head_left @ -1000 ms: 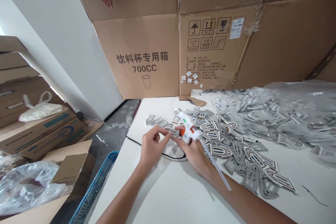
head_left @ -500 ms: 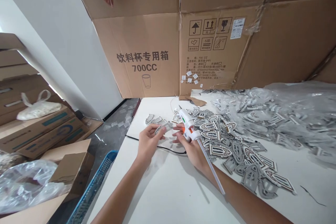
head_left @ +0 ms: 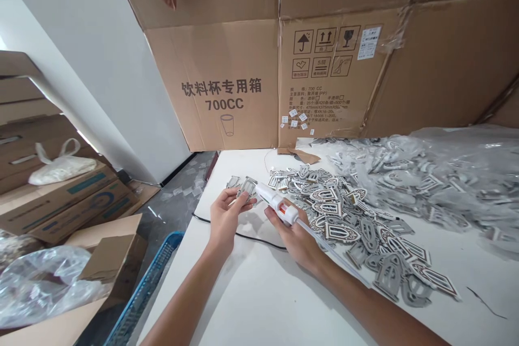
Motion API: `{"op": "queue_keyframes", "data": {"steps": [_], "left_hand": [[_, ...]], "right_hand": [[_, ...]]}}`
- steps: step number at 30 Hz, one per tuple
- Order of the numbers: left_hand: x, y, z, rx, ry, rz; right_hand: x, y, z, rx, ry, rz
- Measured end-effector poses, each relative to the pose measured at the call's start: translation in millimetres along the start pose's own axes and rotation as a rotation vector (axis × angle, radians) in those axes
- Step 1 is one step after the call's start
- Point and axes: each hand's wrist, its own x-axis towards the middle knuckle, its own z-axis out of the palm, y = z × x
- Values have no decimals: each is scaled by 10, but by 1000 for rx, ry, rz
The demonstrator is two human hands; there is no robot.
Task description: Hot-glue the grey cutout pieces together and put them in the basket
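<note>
Between the thumb and fingers of my left hand point(head_left: 227, 215) is a small grey window-shaped piece point(head_left: 247, 186), held up over the white table point(head_left: 259, 303). My right hand point(head_left: 292, 230) is wrapped round a white glue gun point(head_left: 272, 198), its nozzle pointing left and touching or very near the held piece. A long translucent glue stick point(head_left: 334, 253) sticks out of the gun's back, over my right forearm. Behind my left fingers lies another grey piece point(head_left: 232, 180). A large heap of grey and white window-shaped pieces point(head_left: 340, 231) spreads to the right of my right hand.
A black cord point(head_left: 259, 241) runs across the table below my hands. Plastic-wrapped pieces point(head_left: 405, 167) lie at the back right. Tall cardboard boxes point(head_left: 227, 54) stand behind the table. On the left are a blue basket point(head_left: 141, 286) and an open carton point(head_left: 117, 259) with plastic inside.
The glue gun has swung from pointing up and away to pointing left at the held piece. My left hand has turned the piece more upright.
</note>
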Motion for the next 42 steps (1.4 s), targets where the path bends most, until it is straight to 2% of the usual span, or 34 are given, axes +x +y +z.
{"op": "queue_keyframes", "data": {"steps": [3, 9, 14, 18, 32, 37, 42], "left_hand": [[-10, 4, -8, 32, -9, 3], [-26, 22, 2, 54, -3, 14], [-40, 38, 16, 66, -22, 25], [-56, 49, 22, 85, -19, 30], [-35, 27, 25, 110, -25, 65], [-12, -8, 22, 118, 40, 56], [20, -88, -22, 229, 60, 161]], "right_hand": [[-7, -3, -8, -17, -81, -34], [-14, 22, 7, -61, -36, -47], [-25, -21, 6, -123, -23, 5], [-18, -23, 9, -171, 6, -31], [-53, 112, 28, -244, 89, -14], [-52, 118, 24, -261, 91, -13], [-19, 128, 16, -196, 45, -15]]}}
